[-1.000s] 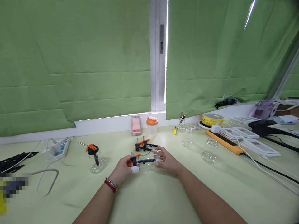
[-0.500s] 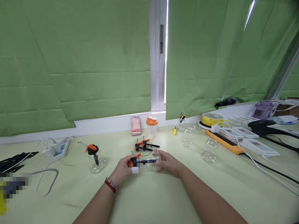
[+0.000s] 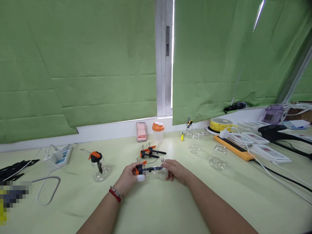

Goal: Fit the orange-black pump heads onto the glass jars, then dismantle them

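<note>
Both hands hold a clear glass jar [image 3: 156,174] on its side, low over the table. My left hand [image 3: 128,177] is closed round its black-and-orange lid [image 3: 139,169], with white tape on one finger. A dark tube runs from the lid inside the jar. My right hand [image 3: 175,169] grips the jar's base end, thumb on top. Beyond lie two loose black-and-orange lids [image 3: 151,151] with dark tubes and metal spouts. To the left stands a similar lidded glass jar [image 3: 101,172], its spout pointing left.
Open glass jars [image 3: 218,161] stand to the right beside an orange-and-black power strip [image 3: 232,149]. An orange-lidded cup [image 3: 158,132] and a pink box [image 3: 141,131] stand by the window wall. A white power strip [image 3: 65,154] and cables lie at left.
The right hand's fingers have shifted on the jar's base end, with the thumb now further over the top. The left hand and the lid stay nearly still.
</note>
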Demonstrator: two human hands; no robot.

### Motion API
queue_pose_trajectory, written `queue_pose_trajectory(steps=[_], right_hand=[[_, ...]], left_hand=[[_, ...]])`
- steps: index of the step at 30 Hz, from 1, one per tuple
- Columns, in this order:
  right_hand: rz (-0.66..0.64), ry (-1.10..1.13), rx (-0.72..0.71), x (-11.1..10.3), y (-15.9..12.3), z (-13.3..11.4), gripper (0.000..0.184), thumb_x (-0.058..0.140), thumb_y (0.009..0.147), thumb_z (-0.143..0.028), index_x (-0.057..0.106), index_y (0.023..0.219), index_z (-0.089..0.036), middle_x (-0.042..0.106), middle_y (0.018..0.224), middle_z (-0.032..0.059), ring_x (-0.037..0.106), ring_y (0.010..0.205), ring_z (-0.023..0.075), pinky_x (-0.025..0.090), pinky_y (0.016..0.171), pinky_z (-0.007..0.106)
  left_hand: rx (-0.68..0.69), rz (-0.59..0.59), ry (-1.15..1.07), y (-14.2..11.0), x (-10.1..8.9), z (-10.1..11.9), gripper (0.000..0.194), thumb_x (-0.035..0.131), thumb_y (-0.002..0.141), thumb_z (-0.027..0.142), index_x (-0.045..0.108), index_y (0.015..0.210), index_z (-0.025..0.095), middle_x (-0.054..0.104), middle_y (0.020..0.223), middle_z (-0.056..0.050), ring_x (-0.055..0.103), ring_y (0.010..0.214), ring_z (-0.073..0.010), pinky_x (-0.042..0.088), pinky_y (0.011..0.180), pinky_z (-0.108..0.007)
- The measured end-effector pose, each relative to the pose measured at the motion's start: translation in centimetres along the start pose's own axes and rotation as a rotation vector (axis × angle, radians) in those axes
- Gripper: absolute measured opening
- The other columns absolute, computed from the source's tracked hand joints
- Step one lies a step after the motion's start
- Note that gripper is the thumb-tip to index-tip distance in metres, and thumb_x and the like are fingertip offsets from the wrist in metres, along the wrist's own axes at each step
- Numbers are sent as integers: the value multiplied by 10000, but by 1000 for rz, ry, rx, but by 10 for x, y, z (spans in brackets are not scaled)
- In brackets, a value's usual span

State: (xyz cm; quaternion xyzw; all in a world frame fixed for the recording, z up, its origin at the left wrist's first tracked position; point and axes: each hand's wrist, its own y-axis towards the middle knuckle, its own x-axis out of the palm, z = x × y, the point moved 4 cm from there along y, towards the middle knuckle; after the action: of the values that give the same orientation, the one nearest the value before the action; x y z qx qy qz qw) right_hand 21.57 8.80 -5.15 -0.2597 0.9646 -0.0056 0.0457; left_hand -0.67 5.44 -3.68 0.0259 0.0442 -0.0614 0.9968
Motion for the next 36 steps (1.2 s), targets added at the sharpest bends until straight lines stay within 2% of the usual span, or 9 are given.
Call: queue_pose_trajectory(steps=[4,7,10,12,15,25,30,34,36], right_hand=[[5,63,7,0,-3,-3,677,512,793,-617,357,1353,-271,620,805,21,601,533,115,404,413,194],[-40,102,-8,-1,-6,-4,755,600,759,-562,295,1398,-300,608,1018,62,619,598,117,457,473,214],[-87,151,-12,-2,-8,-3,812,714,685,-432,314,1385,-337,461,1312,89,622,652,108,493,549,242],[-111,177,-7,-4,-9,-1,817,730,665,-353,326,1375,-360,382,1392,80,623,662,105,496,573,253],[-126,200,-3,-4,-9,0,784,711,680,-315,340,1370,-360,400,1378,73,627,651,104,484,562,252],[-122,200,28,-5,-7,5,749,709,714,-370,351,1367,-288,512,1238,86,617,595,95,454,502,223],[-119,199,30,-5,-5,7,740,692,736,-411,353,1368,-229,598,1045,80,605,566,103,448,482,221],[-118,180,19,-5,-4,4,705,649,765,-464,339,1358,-243,627,881,41,604,534,113,437,455,215],[-118,163,10,-4,-4,2,647,623,779,-487,358,1322,-258,632,861,33,600,514,111,428,440,210]], left_hand=[[5,15,8,0,0,1,533,809,508,214,652,1014,158,677,862,-39,628,798,-193,494,767,-320],[7,28,0,0,-1,2,536,807,507,196,649,1018,155,679,870,-42,627,801,-190,495,757,-307],[-1,34,-10,-1,-1,4,538,804,510,179,645,1023,153,681,873,-42,627,795,-183,495,743,-291],[-8,28,-15,-1,0,5,541,802,516,176,640,1032,156,682,874,-38,628,793,-179,495,741,-287],[-16,21,-13,0,0,5,537,803,517,177,640,1028,160,683,872,-35,629,793,-178,494,745,-287],[-10,12,-2,-1,0,1,524,802,519,175,643,1019,160,676,878,-34,628,786,-178,493,750,-298],[7,-22,2,1,-1,-1,505,786,546,162,639,1029,168,671,887,-29,626,802,-176,496,748,-286],[9,-20,4,1,-2,1,495,782,555,162,640,1029,168,670,872,-23,624,788,-170,492,750,-281],[1,-13,5,1,-1,3,495,784,552,167,642,1027,168,669,873,-23,622,784,-169,491,742,-277]])
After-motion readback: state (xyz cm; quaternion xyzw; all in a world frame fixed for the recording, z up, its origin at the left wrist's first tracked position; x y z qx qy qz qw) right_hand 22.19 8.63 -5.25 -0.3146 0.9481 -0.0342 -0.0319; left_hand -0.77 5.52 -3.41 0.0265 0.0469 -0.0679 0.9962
